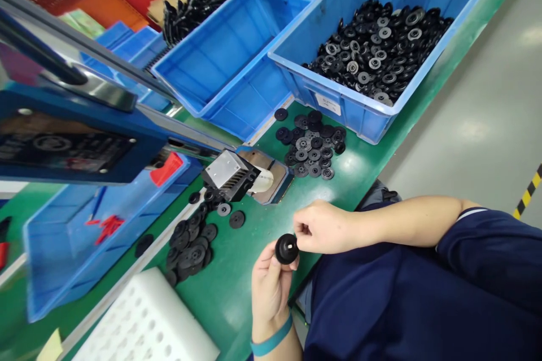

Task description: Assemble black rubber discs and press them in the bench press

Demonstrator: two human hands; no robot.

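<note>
My left hand [267, 287] holds a round black plastic wheel [286, 248] upright between thumb and fingers, near the table's front edge. My right hand [322, 227] is closed just beside it, fingertips pinched at the wheel's right rim; whether they hold a small part is hidden. A pile of flat black discs [190, 248] lies on the green table [237, 287] to the left. Another pile of black wheels with metal centres [314, 148] lies further back.
A blue bin full of black wheels [381, 45] stands at the back right, an empty blue bin [237, 62] beside it. A blue press machine [63, 141] with a small metal fixture [231, 175] sits left. A white foam tray [148, 321] lies at the front left.
</note>
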